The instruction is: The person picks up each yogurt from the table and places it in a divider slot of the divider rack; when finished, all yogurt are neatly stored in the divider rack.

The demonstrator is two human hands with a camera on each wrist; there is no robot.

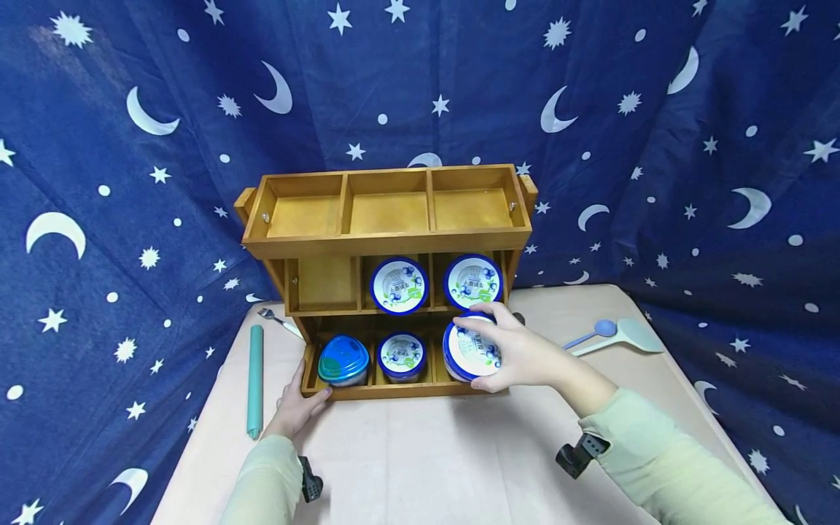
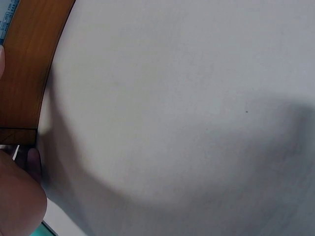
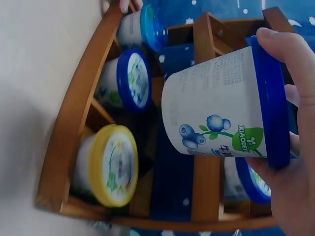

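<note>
My right hand (image 1: 518, 350) grips a white yogurt tub (image 3: 216, 108) by its blue lid, blueberries printed on its side. In the head view this tub hangs over the lower right compartment of a three-tier wooden rack (image 1: 387, 244). Beneath it, the right wrist view shows a yellow-lidded tub (image 3: 114, 164) in that compartment. My left hand (image 1: 297, 405) holds the rack's lower left front corner, thumb on the front edge and fingers along the side. Near that thumb sits a tub with a domed blue lid (image 1: 343, 359); a smaller blue-lidded tub (image 1: 402, 354) occupies the lower middle compartment.
On the middle tier stand a blue-lidded tub (image 1: 399, 285) in the centre and another tub (image 1: 472, 281) at right. A teal roll (image 1: 255, 383) and a fork (image 1: 278, 321) lie left of the rack. At right are a blue spoon (image 1: 600, 329) and a pale green spatula (image 1: 633, 337).
</note>
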